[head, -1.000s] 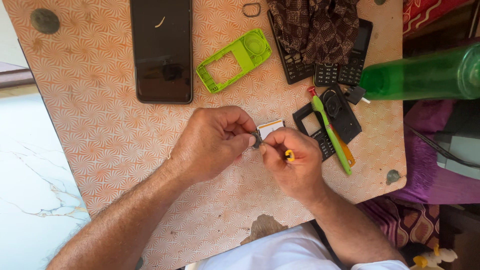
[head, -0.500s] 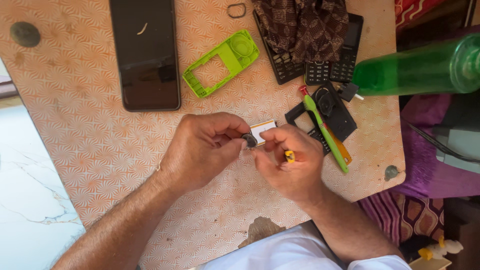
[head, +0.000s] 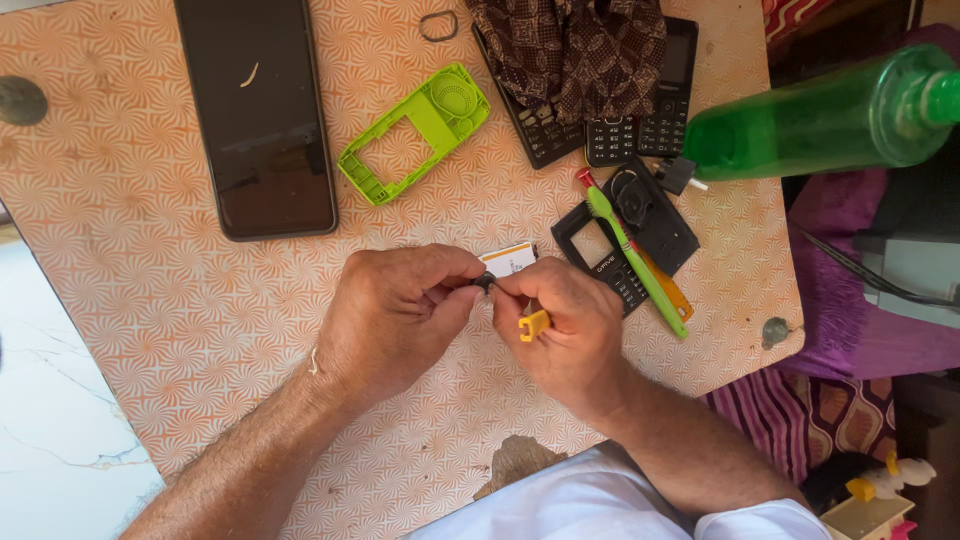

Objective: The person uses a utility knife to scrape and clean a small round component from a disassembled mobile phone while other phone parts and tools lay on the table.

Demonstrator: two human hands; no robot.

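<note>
Both hands have barely shifted: left hand [head: 400, 310] and right hand [head: 565, 325] pinch a small dark part [head: 486, 284] beside the black phone frame [head: 600, 255].

Both hands — left hand [head: 400, 310], right hand [head: 565, 330] — pinch a small dark part [head: 485, 284] (yellow piece [head: 534, 325] below).

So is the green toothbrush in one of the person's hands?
No, the green toothbrush lies on the black phone parts on the table, apart from the left hand and right hand.

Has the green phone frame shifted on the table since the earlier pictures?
No. The green frame lies beside the black smartphone and below the wire ring just as before; only the camera view has drifted.
</note>
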